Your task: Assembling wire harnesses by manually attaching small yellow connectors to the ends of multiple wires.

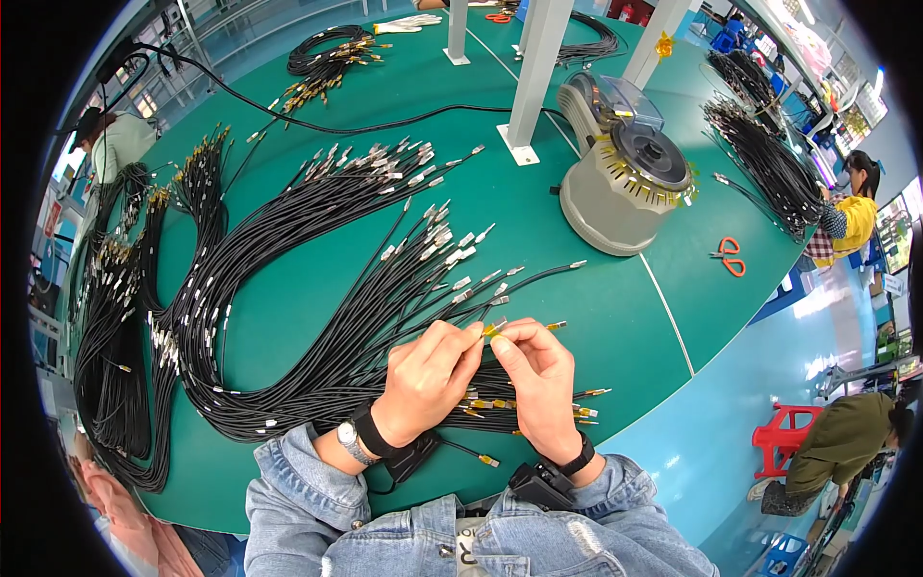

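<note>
My left hand (429, 373) and my right hand (540, 377) meet above the table, thumbs and fingers pinched together. Between their fingertips is a cable end (494, 328) with a silver connector and a bit of yellow tape; the fingers hide part of it. Fanned out beyond my left hand lies a thick bundle of black cables (361, 322) with bare silver connectors. Under and beside my hands are cable ends (500, 404) wrapped in yellow tape. Past my right hand stands a round grey tape dispenser (620, 188) with short yellow strips sticking out around its wheel.
Orange-handled scissors (732, 258) lie at the right on the green table (615, 317). Grey posts (532, 87) rise behind. More black cable bundles (769, 173) lie far right, others (332, 58) at the back. People sit around; a red stool (784, 438) stands on the floor.
</note>
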A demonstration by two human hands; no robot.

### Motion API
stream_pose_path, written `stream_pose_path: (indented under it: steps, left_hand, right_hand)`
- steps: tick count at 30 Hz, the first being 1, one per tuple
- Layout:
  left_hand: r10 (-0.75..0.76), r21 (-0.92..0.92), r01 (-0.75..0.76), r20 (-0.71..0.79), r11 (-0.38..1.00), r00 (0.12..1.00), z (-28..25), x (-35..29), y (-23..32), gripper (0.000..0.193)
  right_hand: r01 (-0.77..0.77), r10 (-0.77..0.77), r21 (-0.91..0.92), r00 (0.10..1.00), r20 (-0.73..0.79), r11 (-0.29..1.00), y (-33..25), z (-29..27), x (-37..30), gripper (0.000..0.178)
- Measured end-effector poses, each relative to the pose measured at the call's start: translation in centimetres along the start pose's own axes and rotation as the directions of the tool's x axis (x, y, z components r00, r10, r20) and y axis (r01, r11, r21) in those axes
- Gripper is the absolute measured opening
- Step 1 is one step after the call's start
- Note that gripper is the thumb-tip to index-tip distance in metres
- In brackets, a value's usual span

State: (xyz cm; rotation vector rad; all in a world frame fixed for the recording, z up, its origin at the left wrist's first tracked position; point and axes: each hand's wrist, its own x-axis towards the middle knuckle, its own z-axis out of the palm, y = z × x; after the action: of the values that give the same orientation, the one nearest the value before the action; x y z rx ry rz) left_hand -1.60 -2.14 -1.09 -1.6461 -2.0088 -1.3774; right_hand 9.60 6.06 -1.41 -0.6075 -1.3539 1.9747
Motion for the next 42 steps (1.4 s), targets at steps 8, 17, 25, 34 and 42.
stream_pose_path:
  steps: [8, 17, 25, 34, 42]
  left_hand:
    - [-0.077, -0.11, 0.077, 0.0, 0.991, 0.997, 0.0, 0.0, -0.1, 0.014]
    - [-0.404, -0.389, 0.456, 0.214, 0.8, 0.89, -0.2, -0.2, 0.8, 0.005]
    - [-0.47, -0.493, 0.62, 0.405, 0.611, 0.785, -0.5, 0.0, 0.6, 0.013]
    - [-0.316, -0.549, 0.704, 0.64, 0.45, 0.701, -1.4, 0.5, -0.7, 0.021]
    - [-0.151, -0.534, 0.833, 0.82, 0.144, 0.552, -2.5, 1.1, -2.3, 0.022]
  right_hand:
    - [0.005, -0.005, 0.006, 1.0, 0.006, 1.0, 0.2, 0.0, 0.2, 0.005]
    - [-0.012, 0.012, 0.004, 1.0, -0.003, 1.0, 0.3, 0.1, 0.4, 0.003]
    - [-0.012, 0.012, 0.015, 1.0, -0.01, 1.0, 0.5, 0.0, 0.6, 0.003]
    - [-0.088, 0.083, 0.081, 0.995, 0.062, 0.993, 0.0, -0.1, 0.9, 0.006]
    - [-0.014, -0.002, 0.073, 0.977, 0.211, 0.997, 1.0, -1.3, 1.2, 0.008]
